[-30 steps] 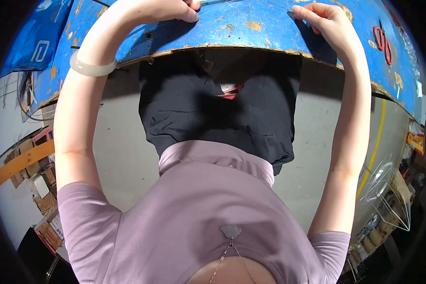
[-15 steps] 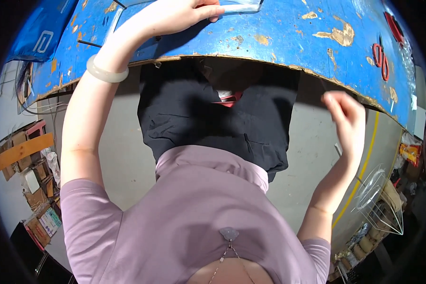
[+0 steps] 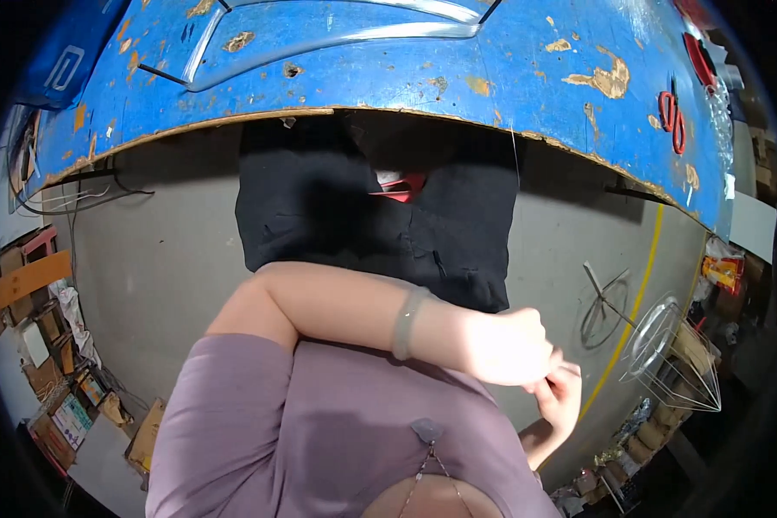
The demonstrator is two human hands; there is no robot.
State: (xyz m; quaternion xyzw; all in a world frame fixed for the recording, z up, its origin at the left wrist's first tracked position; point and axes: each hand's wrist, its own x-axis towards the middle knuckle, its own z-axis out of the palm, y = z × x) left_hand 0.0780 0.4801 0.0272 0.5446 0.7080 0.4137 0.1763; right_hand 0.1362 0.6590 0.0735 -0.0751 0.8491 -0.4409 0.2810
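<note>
My left forearm, with a pale bangle [image 3: 408, 324] on the wrist, crosses my chest to the right. My left hand [image 3: 509, 347] is closed, knuckles up; anything in its fingers is hidden. Just below it, my right hand [image 3: 561, 395] has curled fingers that meet the left fingertips; I cannot make out what they hold. On the blue table [image 3: 363, 91], a clear shiny strip [image 3: 388, 33] runs around thin dark pegs [image 3: 162, 75], away from both hands. A fine thread [image 3: 515, 148] hangs over the table's front edge.
Red-handled scissors [image 3: 672, 121] lie at the table's right, near a red-and-black tool [image 3: 699, 60]. A blue bag [image 3: 56, 65] sits at the far left. Wire frames [image 3: 669, 354] stand on the floor at right. Boxes and boards [image 3: 39, 345] are stacked at left.
My left hand has left the strip on the table and swung down and right across my body. My right hand has come down and inward to meet it.
</note>
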